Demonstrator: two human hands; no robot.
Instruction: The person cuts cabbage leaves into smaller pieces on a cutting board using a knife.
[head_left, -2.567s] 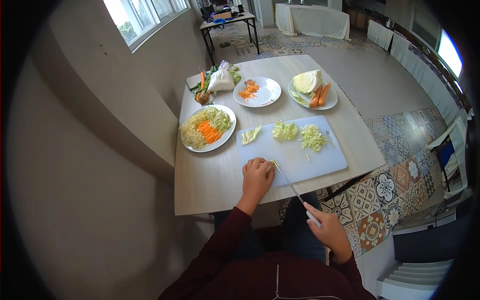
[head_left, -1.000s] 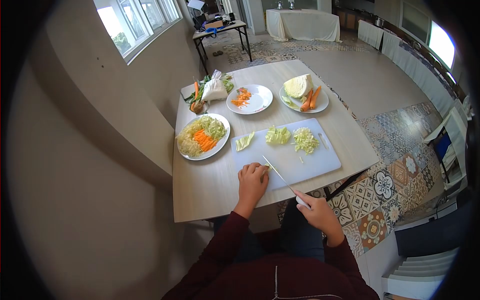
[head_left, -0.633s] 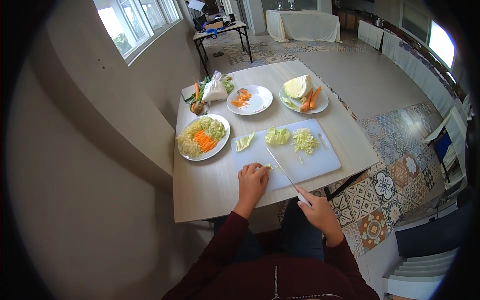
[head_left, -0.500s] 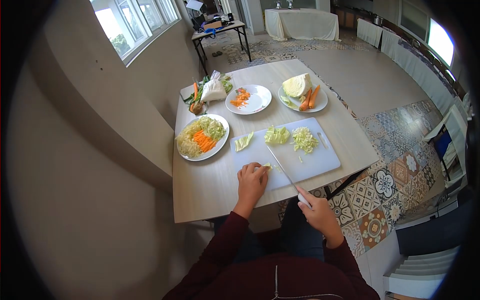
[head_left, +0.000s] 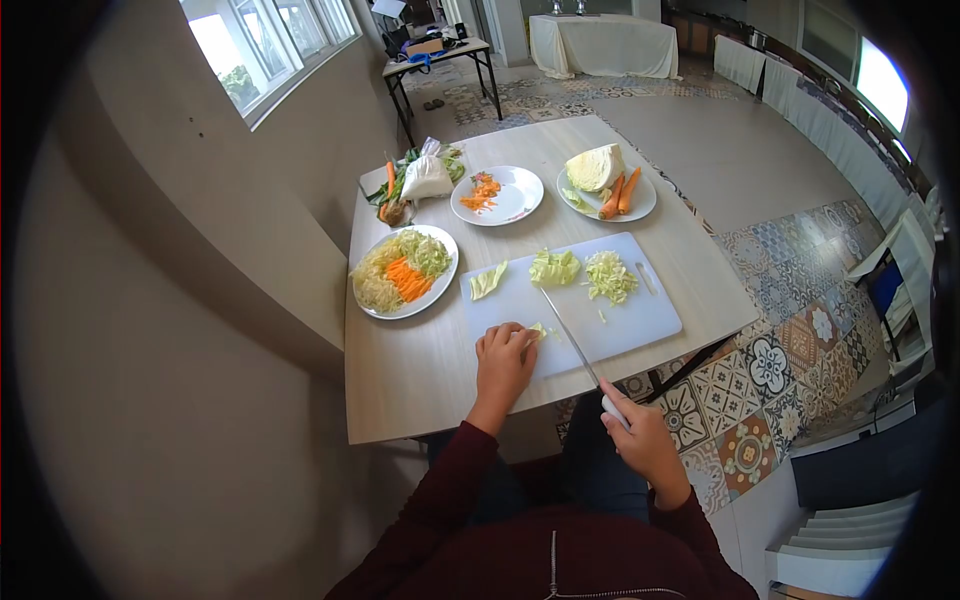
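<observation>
My left hand [head_left: 505, 365] rests at the near left of the white cutting board [head_left: 625, 325], its curled fingers pressing on a small piece of cabbage [head_left: 538, 331]. In my right hand [head_left: 642, 432] is a knife [head_left: 572, 340], gripped by its white handle, with the blade slanting away over the board and its tip near the stacked cabbage leaves [head_left: 554, 267]. Chopped cabbage [head_left: 609, 278] lies in a heap on the board's right side. A loose cabbage leaf [head_left: 488, 281] lies at its left.
On the left, a plate [head_left: 440, 292] bears shredded vegetables. Behind the board stand a plate with carrot pieces [head_left: 482, 192] and a plate with a cut cabbage [head_left: 594, 168] and carrots [head_left: 629, 190]. A white bag [head_left: 428, 177] sits among vegetables at the far left corner.
The knife and my right hand have shifted slightly to the right. My left hand stays on the cabbage piece, almost unmoved.
</observation>
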